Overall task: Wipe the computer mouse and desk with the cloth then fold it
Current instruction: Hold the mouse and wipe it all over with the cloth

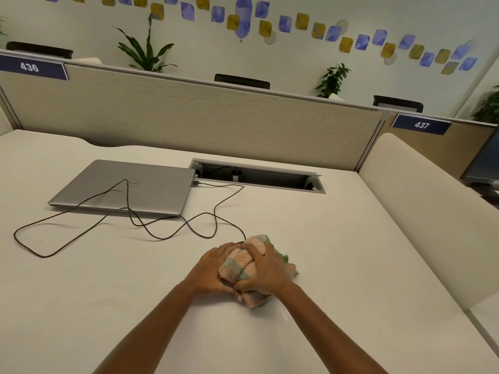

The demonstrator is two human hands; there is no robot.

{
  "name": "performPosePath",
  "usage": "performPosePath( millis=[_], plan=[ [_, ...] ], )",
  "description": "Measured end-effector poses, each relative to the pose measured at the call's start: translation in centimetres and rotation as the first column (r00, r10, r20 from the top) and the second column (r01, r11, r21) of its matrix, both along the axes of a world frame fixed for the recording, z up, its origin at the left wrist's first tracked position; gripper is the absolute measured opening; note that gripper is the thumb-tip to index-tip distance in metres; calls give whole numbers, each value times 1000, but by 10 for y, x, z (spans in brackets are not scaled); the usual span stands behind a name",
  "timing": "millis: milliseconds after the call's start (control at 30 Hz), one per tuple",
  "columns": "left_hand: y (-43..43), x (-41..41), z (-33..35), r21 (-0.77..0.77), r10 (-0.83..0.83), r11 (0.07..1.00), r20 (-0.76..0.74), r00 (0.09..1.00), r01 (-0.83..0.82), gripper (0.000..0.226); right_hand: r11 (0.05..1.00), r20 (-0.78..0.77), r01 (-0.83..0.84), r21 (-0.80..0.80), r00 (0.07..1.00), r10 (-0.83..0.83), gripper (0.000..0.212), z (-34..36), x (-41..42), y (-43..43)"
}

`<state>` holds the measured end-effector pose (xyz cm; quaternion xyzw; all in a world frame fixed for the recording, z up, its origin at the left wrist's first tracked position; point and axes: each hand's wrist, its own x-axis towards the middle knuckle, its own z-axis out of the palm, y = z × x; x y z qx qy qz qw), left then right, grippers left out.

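Cloth [237, 267] gripped by left hand [213, 268], right hand [266, 268], desk [108, 292] edges well apart

Mouse: buried beneath cloth [237, 267], left hand [213, 271] and right hand [266, 269]; shape unreadable.
Cable [216, 220]: near end lost under the cloth.
Monitor [483, 163]: cropped by right edge.
Forearms [151, 325]: cut off at bottom edge.

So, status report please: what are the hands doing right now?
Left hand and right hand grip fluffy pink-and-green cloth, bunched on white desk. Mouse not visible. Thin black cable loops close by, left side.
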<state>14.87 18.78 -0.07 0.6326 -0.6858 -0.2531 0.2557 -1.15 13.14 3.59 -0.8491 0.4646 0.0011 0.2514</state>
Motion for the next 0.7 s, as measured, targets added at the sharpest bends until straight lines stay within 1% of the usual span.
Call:
performPosePath(
  millis=[100, 133, 267, 400, 533, 633, 700],
  plan=[
    [-1, 1, -1, -8, -25, 1000, 27, 999, 26, 137, 999, -29, -43, -21, 999, 42, 89, 4, -4, 1],
    [-1, 1, -2, -8, -28, 1000, 38, 999, 28, 138, 998, -36, -61, -29, 998, 60, 88, 5, -6, 1],
    [-2, 1, -5, -18, -9, 1000, 75, 997, 11, 118, 990, -11, -126, -58, 992, 125, 81, 7, -19, 1],
    [-2, 2, -8, -16, -8, 1000, 73, 997, 9, 109, 984, -5, -156, -85, 988, 157, 71, 9, -29, -3],
    [-2, 1, -7, 8, 16, 1000, 76, 997, -16, 129, 986, 41, -131, -105, 990, 136, 60, 7, -38, -10],
    [-2, 1, -9, 0, 34, 999, 82, 996, -34, 126, 986, 78, -103, -131, 990, 114, 58, 4, -41, -12],
    [-2, 0, -9, 2, 43, 999, 87, 995, -43, 118, 991, 130, -47, -128, 989, 64, 58, 4, -41, -13]
  ],
)
